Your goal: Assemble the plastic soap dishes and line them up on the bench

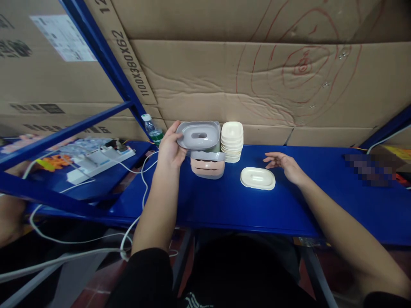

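My left hand grips the left end of a grey oval plastic piece with a slot in its middle. That piece is over a stack of grey and pink pieces. To its right rises a stack of cream pieces. A single cream oval lid lies flat on the blue table. Just above and right of this lid is my right hand, fingers apart and holding nothing.
A water bottle stands at the back left beside the blue frame post. White cables run down the left side from a power strip. Another person's arm shows at the far left. Cardboard walls the back.
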The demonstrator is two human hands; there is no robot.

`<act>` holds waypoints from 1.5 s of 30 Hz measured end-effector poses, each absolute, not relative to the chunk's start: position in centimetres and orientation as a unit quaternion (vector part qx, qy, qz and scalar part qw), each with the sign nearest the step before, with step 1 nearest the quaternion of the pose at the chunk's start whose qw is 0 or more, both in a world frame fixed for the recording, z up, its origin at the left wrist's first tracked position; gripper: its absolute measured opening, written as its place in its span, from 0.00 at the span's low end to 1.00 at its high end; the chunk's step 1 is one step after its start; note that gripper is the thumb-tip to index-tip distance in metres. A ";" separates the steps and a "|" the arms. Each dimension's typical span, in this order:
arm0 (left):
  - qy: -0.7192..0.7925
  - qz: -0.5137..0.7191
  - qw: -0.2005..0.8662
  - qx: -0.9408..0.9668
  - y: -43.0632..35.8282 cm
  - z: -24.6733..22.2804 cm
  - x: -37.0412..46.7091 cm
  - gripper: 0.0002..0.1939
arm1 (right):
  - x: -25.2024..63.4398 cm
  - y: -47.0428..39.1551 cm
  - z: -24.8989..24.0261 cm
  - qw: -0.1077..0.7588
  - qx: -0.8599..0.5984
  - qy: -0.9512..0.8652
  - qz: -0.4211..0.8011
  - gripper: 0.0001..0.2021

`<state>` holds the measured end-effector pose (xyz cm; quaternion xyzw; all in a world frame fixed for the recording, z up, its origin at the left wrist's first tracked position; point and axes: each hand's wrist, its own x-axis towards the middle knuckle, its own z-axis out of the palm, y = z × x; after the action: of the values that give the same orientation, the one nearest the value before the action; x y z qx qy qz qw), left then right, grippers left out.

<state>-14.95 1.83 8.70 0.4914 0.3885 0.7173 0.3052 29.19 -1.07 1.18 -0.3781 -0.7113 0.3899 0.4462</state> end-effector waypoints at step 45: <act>0.668 0.493 0.070 0.553 0.3 9.0 -13.8 0.25 | 29.0 -1.4 1.3 0.406 -0.414 -0.746 0.327 0.27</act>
<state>-13.77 0.34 9.03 0.5532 0.6679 0.4930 0.0698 28.96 -1.39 1.32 -0.4144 -0.7458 0.3271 0.4062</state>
